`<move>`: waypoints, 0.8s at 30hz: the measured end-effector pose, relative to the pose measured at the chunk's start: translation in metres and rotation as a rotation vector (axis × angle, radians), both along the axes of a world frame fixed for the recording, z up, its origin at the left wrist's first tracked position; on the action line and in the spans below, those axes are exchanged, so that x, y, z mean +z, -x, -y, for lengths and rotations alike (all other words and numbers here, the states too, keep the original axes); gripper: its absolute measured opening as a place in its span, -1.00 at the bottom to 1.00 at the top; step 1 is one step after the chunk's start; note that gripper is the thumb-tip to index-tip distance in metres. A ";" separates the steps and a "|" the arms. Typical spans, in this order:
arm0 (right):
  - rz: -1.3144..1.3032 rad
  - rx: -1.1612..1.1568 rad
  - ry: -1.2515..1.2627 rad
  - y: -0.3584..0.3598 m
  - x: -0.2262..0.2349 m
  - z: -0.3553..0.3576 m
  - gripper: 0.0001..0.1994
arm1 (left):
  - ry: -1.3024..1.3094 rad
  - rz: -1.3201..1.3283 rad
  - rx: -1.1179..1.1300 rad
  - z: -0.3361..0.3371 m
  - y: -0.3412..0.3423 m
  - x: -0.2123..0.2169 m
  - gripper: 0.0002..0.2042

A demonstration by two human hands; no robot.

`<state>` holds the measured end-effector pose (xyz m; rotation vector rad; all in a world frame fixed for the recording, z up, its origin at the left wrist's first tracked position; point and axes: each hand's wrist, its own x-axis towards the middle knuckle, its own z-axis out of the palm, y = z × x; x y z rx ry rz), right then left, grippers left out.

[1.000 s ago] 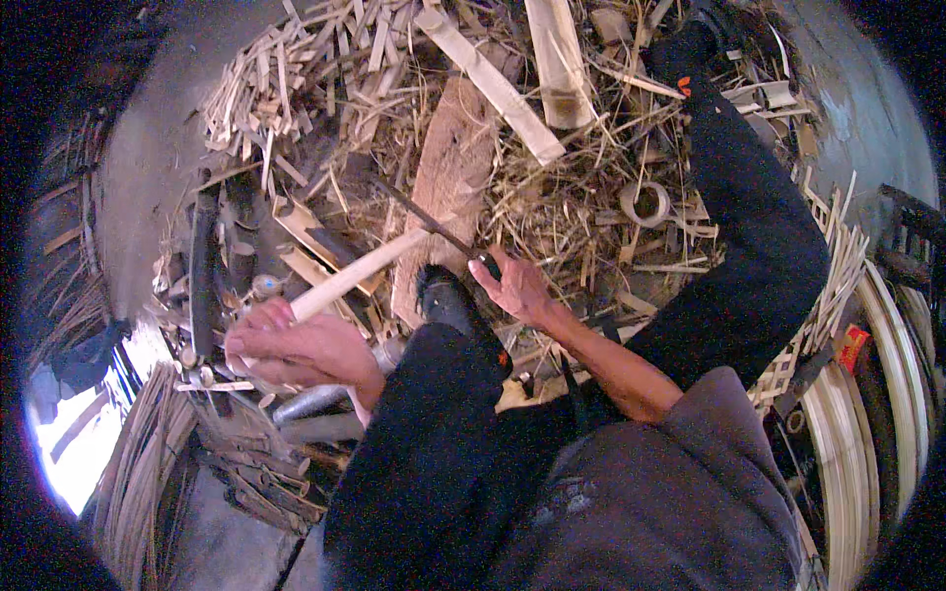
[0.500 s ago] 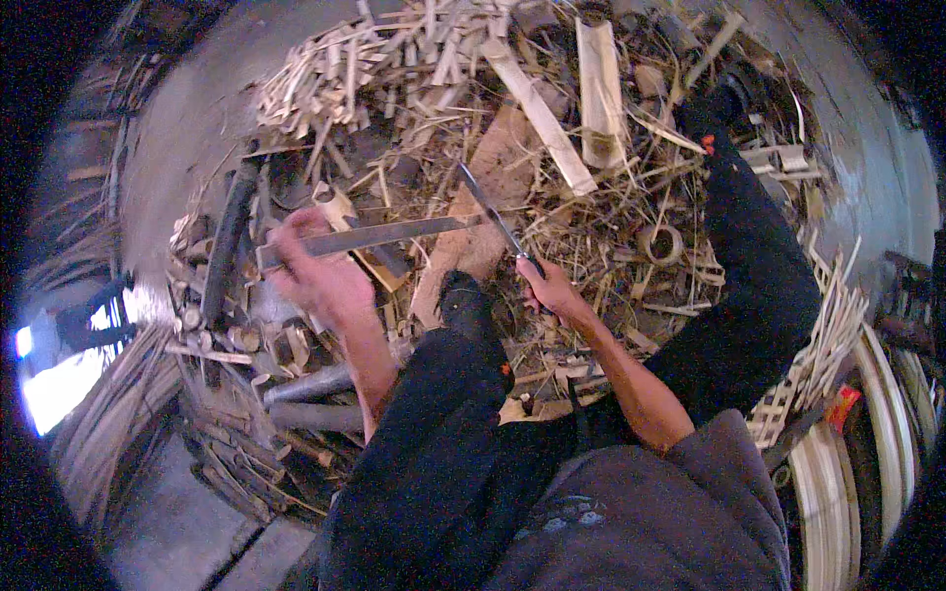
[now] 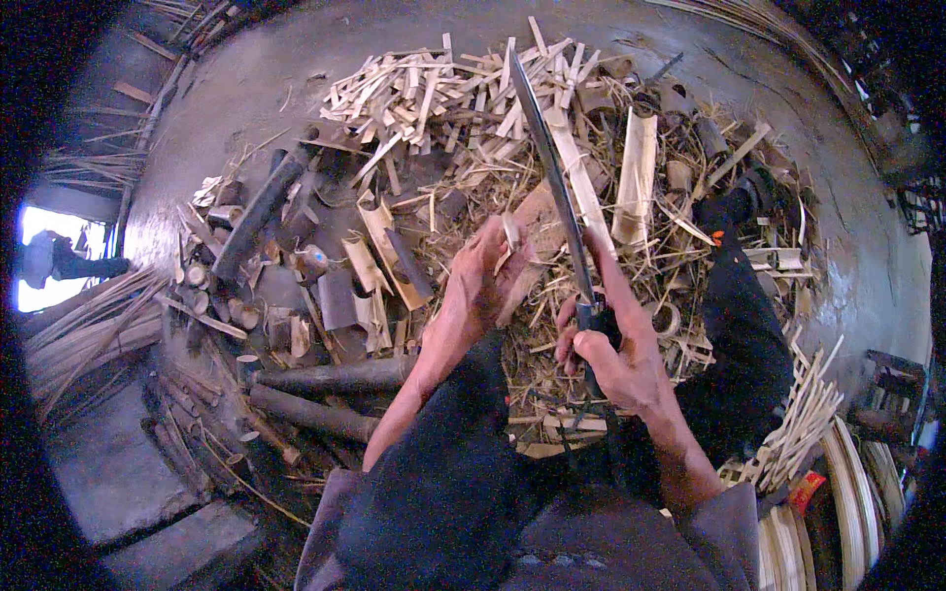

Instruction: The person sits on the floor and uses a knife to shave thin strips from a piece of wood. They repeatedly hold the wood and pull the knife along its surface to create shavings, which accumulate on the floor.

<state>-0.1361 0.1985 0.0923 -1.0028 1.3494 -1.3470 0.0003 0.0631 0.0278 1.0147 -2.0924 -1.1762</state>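
Observation:
My right hand (image 3: 626,360) is closed round the dark handle of a long knife (image 3: 554,163). The blade points away from me, tilted up and slightly left. To its left, my left hand (image 3: 480,276) has its fingers curled round a piece of bamboo (image 3: 510,230). Only a pale end of that piece shows; the rest is hidden by the hand or seen end-on. Beyond my left hand, a brown wooden board (image 3: 535,205) lies partly covered among shavings.
A heap of pale bamboo strips (image 3: 419,89) lies at the far side. Split bamboo (image 3: 636,177) rests right of the blade. Several dark bamboo poles (image 3: 335,377) and cut lengths lie at left. Woven bamboo (image 3: 788,419) sits at right, beside my leg.
My left hand has moved right, close to the knife; the long strip seen crossing the blade no longer shows lengthwise. The knife has swung more upright, its tip now farther away. The view has shifted.

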 end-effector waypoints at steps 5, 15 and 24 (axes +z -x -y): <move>0.162 0.001 -0.201 -0.006 0.034 -0.001 -0.53 | 0.084 -0.058 -0.095 -0.010 0.008 -0.011 -0.70; 0.258 0.006 -0.334 -0.013 0.040 -0.003 -0.47 | 0.230 -0.014 -0.121 -0.013 0.005 -0.020 -0.66; 0.290 -0.028 -0.378 -0.012 0.042 -0.004 -0.48 | 0.290 -0.009 -0.123 -0.017 0.007 -0.011 -0.66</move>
